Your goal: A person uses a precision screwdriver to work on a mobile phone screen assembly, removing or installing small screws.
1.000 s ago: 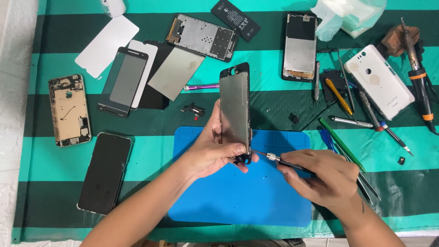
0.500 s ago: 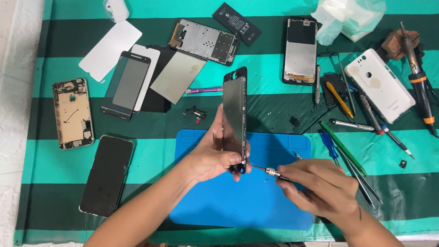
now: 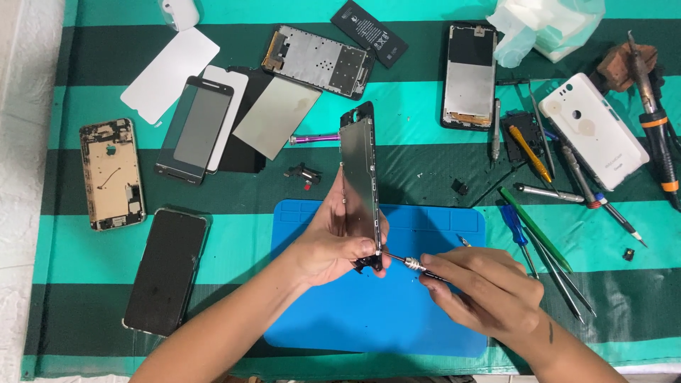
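My left hand (image 3: 333, 241) grips a phone screen panel (image 3: 360, 177) and holds it upright on its lower end above the blue work mat (image 3: 425, 319). The panel's metal back faces right. My right hand (image 3: 482, 291) pinches a small screwdriver (image 3: 411, 264) whose tip touches the panel's bottom edge, close to my left thumb. Both hands hover over the mat's upper middle.
Green striped cloth covers the table (image 3: 234, 248). A black phone (image 3: 167, 269) and a gold phone frame (image 3: 112, 174) lie left. Screens, plates and a battery (image 3: 369, 32) lie behind. Screwdrivers, tweezers (image 3: 546, 177), a white back cover (image 3: 592, 128) and a soldering iron (image 3: 656, 113) crowd the right.
The upright panel has turned slightly, showing more of its metal back. The screwdriver tip stays at its bottom edge, and both hands have kept nearly the same place.
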